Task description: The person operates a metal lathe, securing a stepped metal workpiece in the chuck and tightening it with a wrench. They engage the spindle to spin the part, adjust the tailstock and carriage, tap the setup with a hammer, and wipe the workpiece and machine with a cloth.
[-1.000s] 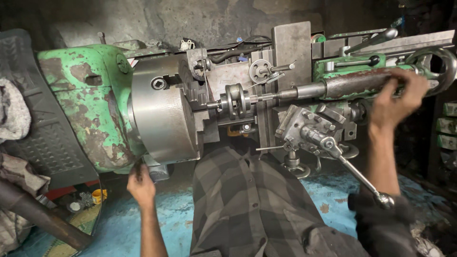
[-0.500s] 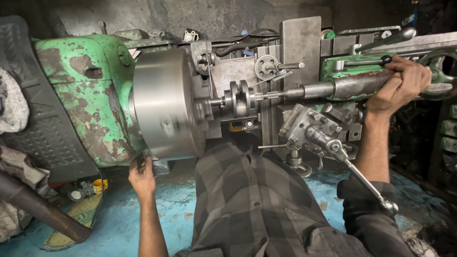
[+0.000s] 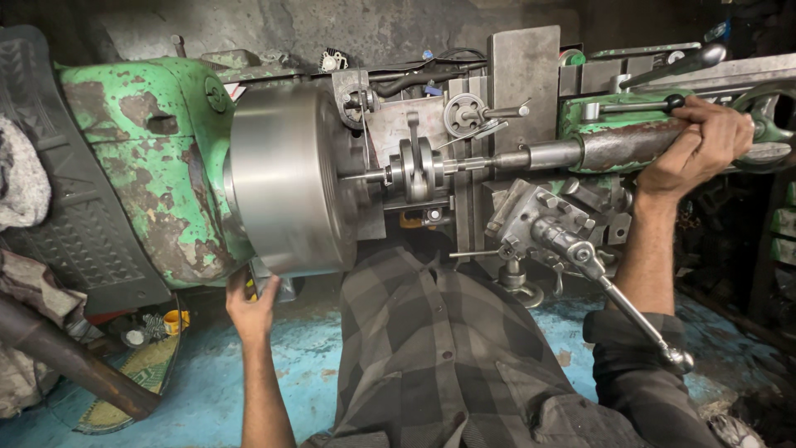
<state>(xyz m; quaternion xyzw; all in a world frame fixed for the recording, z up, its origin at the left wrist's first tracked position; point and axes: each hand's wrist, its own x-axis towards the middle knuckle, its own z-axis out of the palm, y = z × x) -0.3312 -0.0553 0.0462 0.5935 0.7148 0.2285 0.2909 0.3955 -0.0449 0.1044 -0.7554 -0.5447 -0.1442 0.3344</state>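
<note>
I stand at an old green lathe (image 3: 149, 166). Its big steel chuck (image 3: 286, 178) looks smooth and blurred, as if spinning. A small round metal workpiece (image 3: 419, 166) sits between the chuck and the tailstock barrel (image 3: 613, 145). My left hand (image 3: 249, 303) is raised under the chuck, its fingers closed on a small lever there that is mostly hidden. My right hand (image 3: 692, 145) is wrapped over the tailstock, just left of its handwheel (image 3: 767, 124). My checked shirt fills the lower middle.
The tool post (image 3: 539, 220) with a long wrench handle (image 3: 638, 311) juts toward me at the right. A dark ribbed mat (image 3: 58, 182) and rags lie at the left. A thick pipe (image 3: 75, 365) lies over the blue floor (image 3: 199, 390).
The chuck showed its jaws a second ago and is now a smooth blur. My left hand rose to the lever under it. My right hand closed down over the tailstock.
</note>
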